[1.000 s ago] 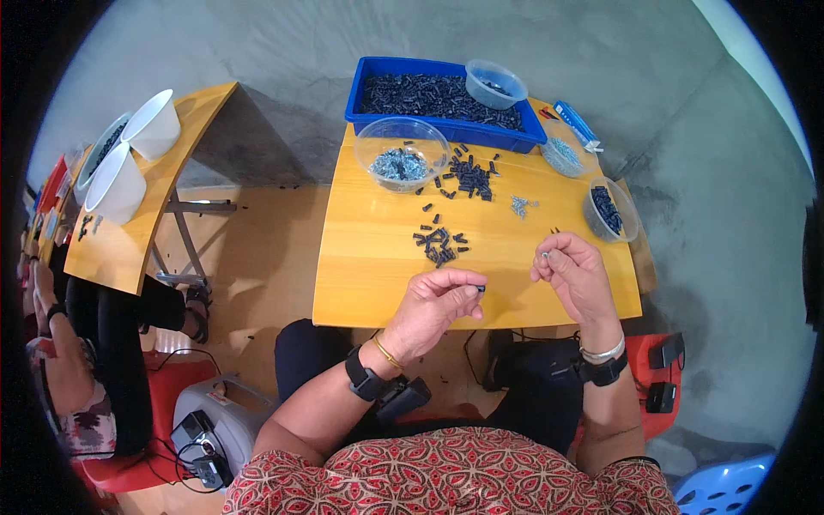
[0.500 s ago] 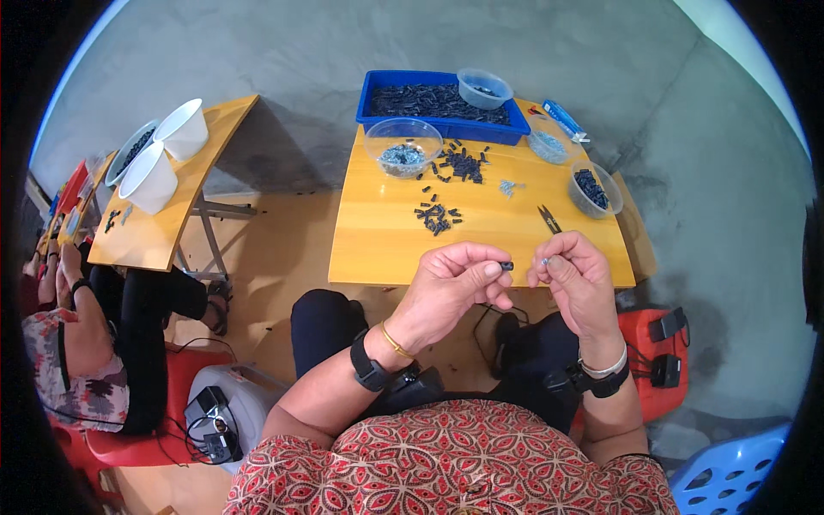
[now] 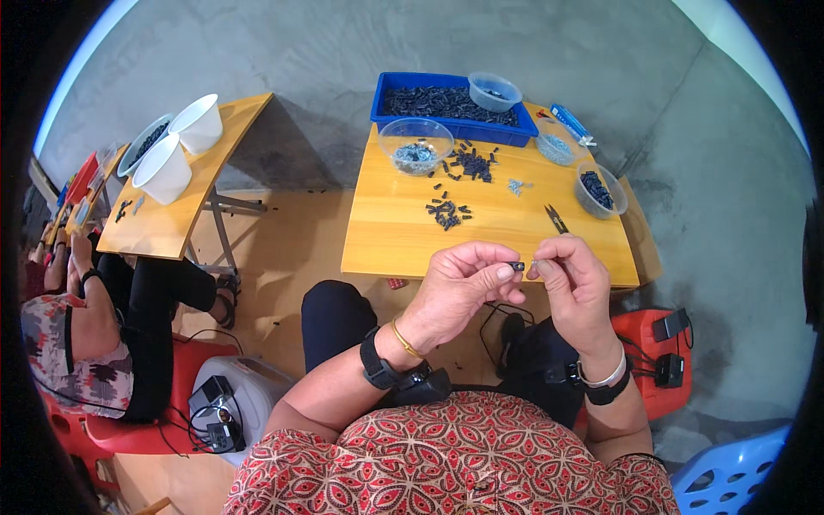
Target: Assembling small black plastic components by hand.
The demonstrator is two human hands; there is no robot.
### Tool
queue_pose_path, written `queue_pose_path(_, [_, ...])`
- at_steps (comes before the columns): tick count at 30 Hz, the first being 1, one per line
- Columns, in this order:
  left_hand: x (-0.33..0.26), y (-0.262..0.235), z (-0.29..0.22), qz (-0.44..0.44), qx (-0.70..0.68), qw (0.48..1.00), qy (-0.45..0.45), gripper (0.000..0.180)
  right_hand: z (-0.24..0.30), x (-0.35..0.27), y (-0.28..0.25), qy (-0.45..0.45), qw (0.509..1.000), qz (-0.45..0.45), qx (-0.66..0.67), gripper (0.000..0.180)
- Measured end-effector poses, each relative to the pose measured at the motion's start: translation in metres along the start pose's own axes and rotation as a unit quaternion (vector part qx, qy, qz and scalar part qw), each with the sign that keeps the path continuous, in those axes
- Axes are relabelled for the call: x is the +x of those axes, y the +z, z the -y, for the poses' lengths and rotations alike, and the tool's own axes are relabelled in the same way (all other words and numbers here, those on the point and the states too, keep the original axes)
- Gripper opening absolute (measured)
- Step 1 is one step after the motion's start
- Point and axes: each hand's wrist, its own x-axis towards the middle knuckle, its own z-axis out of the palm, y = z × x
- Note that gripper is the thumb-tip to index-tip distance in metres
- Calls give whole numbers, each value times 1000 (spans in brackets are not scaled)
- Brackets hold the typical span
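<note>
You are now holding both hands up close to your body, off the yellow table (image 3: 403, 232), where a second ago they were working over its near edge beside the loose parts. Your left hand (image 3: 459, 287) is pinching a small black part (image 3: 518, 266) between thumb and forefinger, and your right hand (image 3: 573, 283) is pinching something tiny and pale against that part's end; what it is I cannot tell. So the picking up looks done and you are fitting the two pieces together in the air.

The small pile of black parts (image 3: 446, 213) is lying mid-table, well apart from your hands, with a second scatter (image 3: 472, 163) nearer the clear bowl (image 3: 416, 146) and the blue tray (image 3: 455, 107). The snips (image 3: 555, 219) are lying just beyond your right knuckles, close to the table's near edge, so mind them when reaching forward. The near strip of the tabletop is giving you open room. On your left, another person is sitting at a separate table (image 3: 163, 223), well clear of your elbow.
</note>
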Motion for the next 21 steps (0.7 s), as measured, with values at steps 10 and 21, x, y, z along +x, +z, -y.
queue_pose_path(10, [2, -2, 1, -36, 57, 998, 21, 14, -3, 5, 3, -51, 996, 2, -71, 6])
queue_pose_path(21, [2, -6, 3, -67, 95, 993, 25, 13, 4, 8, 5, -106, 983, 38, -145, 9])
